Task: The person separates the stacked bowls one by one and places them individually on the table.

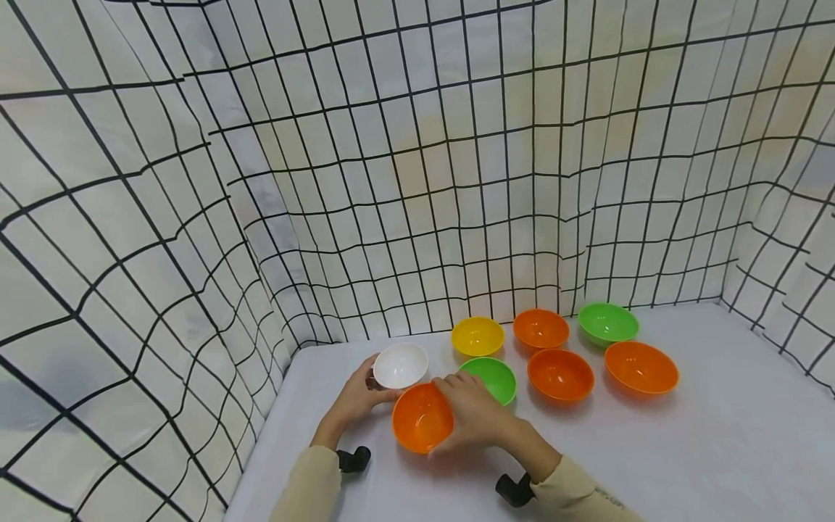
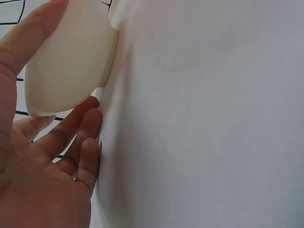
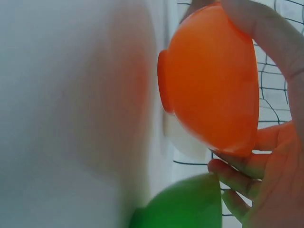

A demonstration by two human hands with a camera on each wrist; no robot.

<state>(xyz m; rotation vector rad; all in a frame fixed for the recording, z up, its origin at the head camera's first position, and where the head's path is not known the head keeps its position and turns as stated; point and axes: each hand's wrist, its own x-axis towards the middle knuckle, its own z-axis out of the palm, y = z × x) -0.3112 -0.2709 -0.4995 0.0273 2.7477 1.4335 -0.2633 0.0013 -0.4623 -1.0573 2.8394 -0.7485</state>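
A white bowl point(image 1: 401, 366) is at the left of the table, its foot at the white cloth in the left wrist view. My left hand point(image 1: 355, 400) holds it from the left side, with the thumb point(image 2: 33, 33) along its near wall and the fingers around the far side. In front of it, an orange bowl point(image 1: 422, 418) is tilted, its inside facing the head camera. My right hand point(image 1: 475, 413) grips this bowl by its right rim, thumb on one side and fingers on the other. Its foot is off the cloth in the right wrist view. A green bowl point(image 1: 491, 380) stands just behind my right hand.
Toward the back stand a yellow bowl point(image 1: 478, 337), an orange bowl point(image 1: 541, 330) and a green bowl point(image 1: 608, 323). Two more orange bowls, one mid-table point(image 1: 561, 375) and one farther right point(image 1: 641, 368), stand before them. Walls of white sheet with black grid lines point(image 1: 417, 174) enclose the table.
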